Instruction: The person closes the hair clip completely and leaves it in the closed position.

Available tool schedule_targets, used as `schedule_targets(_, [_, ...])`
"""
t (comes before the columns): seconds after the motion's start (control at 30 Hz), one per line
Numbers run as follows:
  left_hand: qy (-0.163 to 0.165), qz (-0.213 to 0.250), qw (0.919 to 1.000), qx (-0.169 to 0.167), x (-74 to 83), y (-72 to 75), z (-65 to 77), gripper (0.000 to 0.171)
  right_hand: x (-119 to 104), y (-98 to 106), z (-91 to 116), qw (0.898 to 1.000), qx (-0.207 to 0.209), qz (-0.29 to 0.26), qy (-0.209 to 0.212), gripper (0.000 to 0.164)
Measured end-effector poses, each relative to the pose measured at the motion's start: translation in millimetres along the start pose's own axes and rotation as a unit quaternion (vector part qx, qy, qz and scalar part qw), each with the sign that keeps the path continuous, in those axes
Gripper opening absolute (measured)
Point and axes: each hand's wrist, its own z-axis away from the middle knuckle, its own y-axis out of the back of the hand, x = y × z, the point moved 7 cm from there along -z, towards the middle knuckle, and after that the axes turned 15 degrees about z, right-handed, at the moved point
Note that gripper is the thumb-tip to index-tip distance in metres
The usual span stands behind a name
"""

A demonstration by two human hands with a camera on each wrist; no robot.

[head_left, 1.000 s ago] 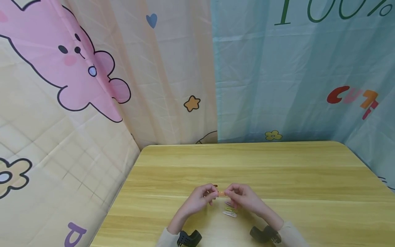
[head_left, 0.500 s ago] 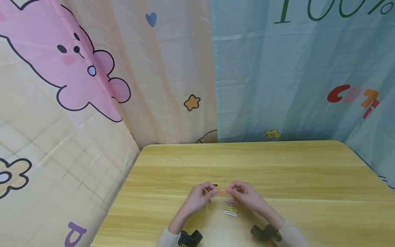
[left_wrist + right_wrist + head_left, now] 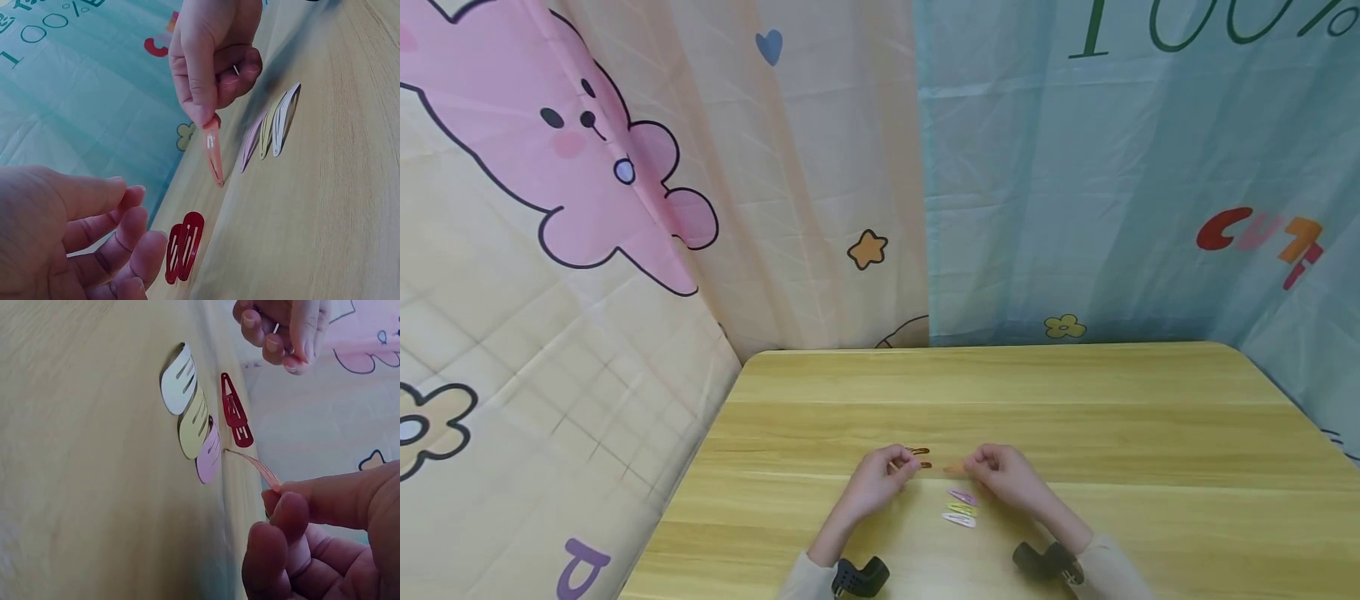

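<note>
Between thumb and fingertips, my right hand [image 3: 1009, 473] pinches a coral-orange snap hair clip [image 3: 213, 150] by one end. Its free end points toward my left hand [image 3: 880, 477], which holds nothing and has its fingers loosely bent. Two dark red hair clips [image 3: 191, 247] lie side by side just past the left fingertips, partly overlapped by that hand in the head view. Nearer the body, a pink hair clip [image 3: 963, 497], a yellow one [image 3: 962, 508] and a white one [image 3: 958, 520] form a slanted row on the table.
The wooden table [image 3: 1075, 417] reaches back to a blue curtain [image 3: 1037, 208] and a beige one [image 3: 820, 208]. A patterned cloth with a pink bear [image 3: 602, 192] hangs along the left side. Each wrist wears a black camera [image 3: 861, 577].
Both hands had hold of the orange hair clip; the left has let go. My right hand has drawn it to the right, and more of the red and pink clips shows.
</note>
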Motion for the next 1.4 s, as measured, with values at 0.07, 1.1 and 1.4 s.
schedule_targets(0.07, [-0.001,0.0,1.0,-0.004,-0.6,-0.5,0.0,0.016,0.9,0.6,0.2,1.0,0.009,0.024,-0.005,0.016])
schedule_targets(1.1, [0.003,-0.005,0.9997,-0.024,-1.3,-4.5,1.4,0.016,3.8,2.6,3.2,0.991,0.007,0.136,0.013,0.014])
schedule_targets(1.4, [0.004,-0.027,0.9996,-0.011,-5.0,-1.0,1.3,0.014,3.4,4.9,2.9,0.99,0.014,0.136,0.017,0.013])
